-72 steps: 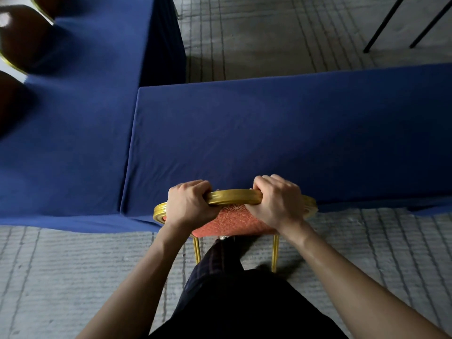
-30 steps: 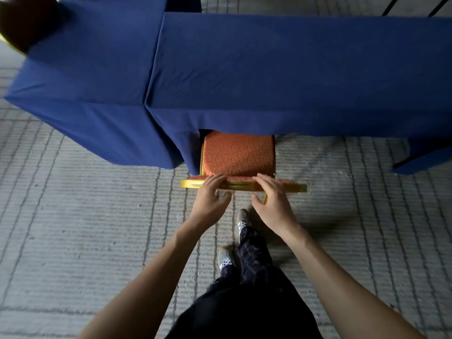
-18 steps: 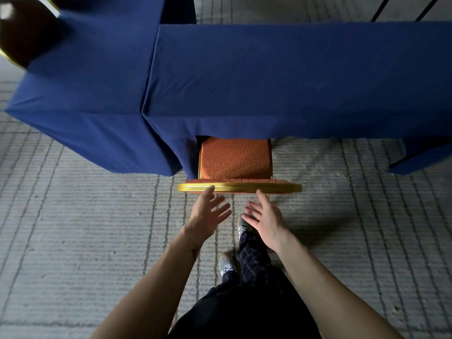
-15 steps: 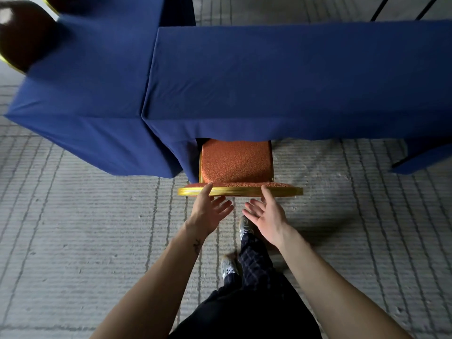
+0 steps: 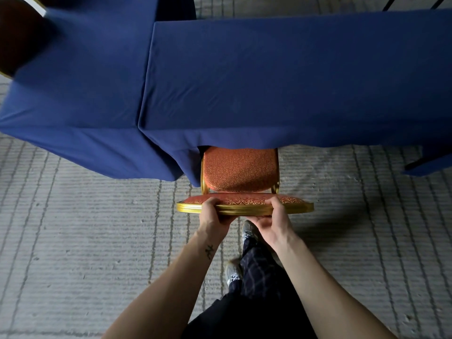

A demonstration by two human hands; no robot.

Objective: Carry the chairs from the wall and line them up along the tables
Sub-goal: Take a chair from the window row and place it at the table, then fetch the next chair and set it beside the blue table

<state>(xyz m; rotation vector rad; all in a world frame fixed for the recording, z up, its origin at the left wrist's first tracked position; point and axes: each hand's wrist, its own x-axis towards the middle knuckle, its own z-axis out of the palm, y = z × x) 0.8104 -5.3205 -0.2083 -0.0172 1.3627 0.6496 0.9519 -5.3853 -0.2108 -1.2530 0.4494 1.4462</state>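
Both arms reach fwd & down, forearms bare, converging twd the middle. L hand (image 5: 212,214) grips the gold top rail of the chair (image 5: 241,171): fingers curled over the rail onto the far side, back of hand facing up, thumb on near side under the rail. R hand (image 5: 274,219) grips the same rail just beside it, same way, fingers hooked over the top, wrist slightly bent. Hands sit either side of the rail's middle, close but apart. Small dark tattoo (image 5: 209,251) on L wrist. Elbows out of shot. Legs in dark checked trousers below, btwn the forearms.
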